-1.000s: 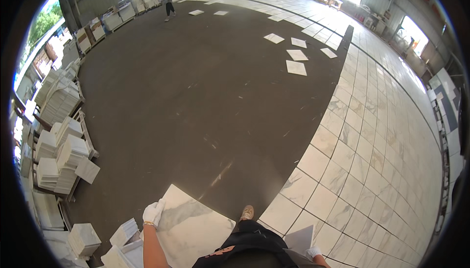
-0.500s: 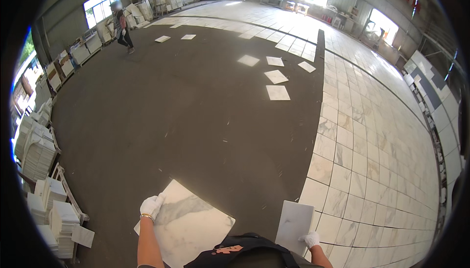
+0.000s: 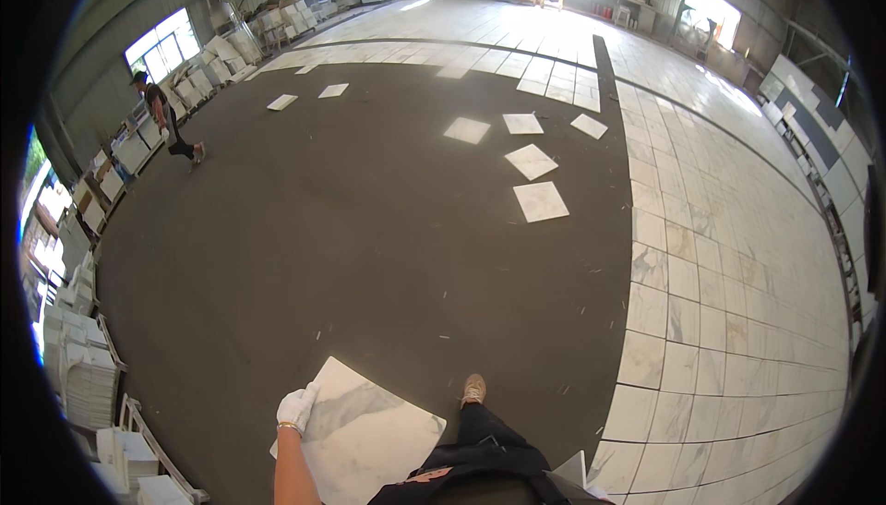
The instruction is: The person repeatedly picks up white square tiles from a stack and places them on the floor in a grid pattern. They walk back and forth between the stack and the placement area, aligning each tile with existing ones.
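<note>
A large square marble tile (image 3: pixel 374 436), white with grey veins, is tilted beside my body at the lower left. My left hand (image 3: pixel 296 407), in a white glove, grips its left edge; the fingers are partly hidden. A second, pale tile (image 3: pixel 573 470) shows only a corner at the bottom edge, right of my body. Next to it, just a bit of my gloved right hand (image 3: pixel 598 494) is visible; its fingers are out of sight. Half a second ago that hand was gripping this tile's edge.
Loose square tiles (image 3: pixel 541 201) lie scattered on the dark floor (image 3: pixel 323 219) ahead. Rows of laid marble tiles (image 3: pixel 692 320) cover the right side. Stacked tiles (image 3: pixel 88 380) on pallets line the left. A person (image 3: pixel 159 117) walks at the far left. My shoe (image 3: pixel 473 389) is ahead of me.
I have moved forward, and my shoe has come into view. The right-hand tile has dropped mostly below the lower edge. The other person has moved left and nearer.
</note>
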`<state>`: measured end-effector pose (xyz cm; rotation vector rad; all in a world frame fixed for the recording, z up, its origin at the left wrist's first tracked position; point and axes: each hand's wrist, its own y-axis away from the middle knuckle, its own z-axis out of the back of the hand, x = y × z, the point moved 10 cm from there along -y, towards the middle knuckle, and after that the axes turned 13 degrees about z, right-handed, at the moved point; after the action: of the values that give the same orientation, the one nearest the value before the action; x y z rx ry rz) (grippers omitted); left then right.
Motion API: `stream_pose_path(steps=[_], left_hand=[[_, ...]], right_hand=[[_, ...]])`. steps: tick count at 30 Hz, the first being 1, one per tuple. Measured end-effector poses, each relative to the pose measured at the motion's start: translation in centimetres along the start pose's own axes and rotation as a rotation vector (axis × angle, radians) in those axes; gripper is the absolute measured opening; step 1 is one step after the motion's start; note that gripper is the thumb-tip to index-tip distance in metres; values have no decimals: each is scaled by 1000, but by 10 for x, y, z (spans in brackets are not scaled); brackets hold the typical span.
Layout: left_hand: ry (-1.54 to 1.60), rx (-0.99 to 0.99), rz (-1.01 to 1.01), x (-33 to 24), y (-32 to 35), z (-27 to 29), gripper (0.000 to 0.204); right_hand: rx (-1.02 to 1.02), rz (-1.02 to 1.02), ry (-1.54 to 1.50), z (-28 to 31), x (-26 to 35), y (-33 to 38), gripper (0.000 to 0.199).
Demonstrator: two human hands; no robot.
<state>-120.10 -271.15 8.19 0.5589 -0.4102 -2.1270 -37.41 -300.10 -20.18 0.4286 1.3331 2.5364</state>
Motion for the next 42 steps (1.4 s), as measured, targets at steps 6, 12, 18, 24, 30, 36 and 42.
stream_pose_path(steps=[6, 12, 18, 24, 30, 36, 42], left_hand=[[135, -32, -30, -111, -81, 42, 67], [54, -11, -83, -260, -194, 58, 69], [-54, 2, -121, -425, -341, 99, 69], [-149, 83, -212, -566, -445, 125, 68], [-163, 96, -176, -672, -566, 126, 70], [11, 65, -14, -756, -677, 163, 66], [36, 6, -27, -866, -742, 186, 65]], right_hand=[[184, 393, 440, 140, 130, -106, 35], [-192, 187, 227, 393, 266, -186, 34], [-354, 113, -357, 538, 372, -257, 35], [-351, 71, -614, 566, 441, -284, 37], [-140, 61, -147, 535, 448, -423, 46], [93, 23, -32, 595, 475, -566, 45], [51, 115, 157, 854, 586, -625, 37]])
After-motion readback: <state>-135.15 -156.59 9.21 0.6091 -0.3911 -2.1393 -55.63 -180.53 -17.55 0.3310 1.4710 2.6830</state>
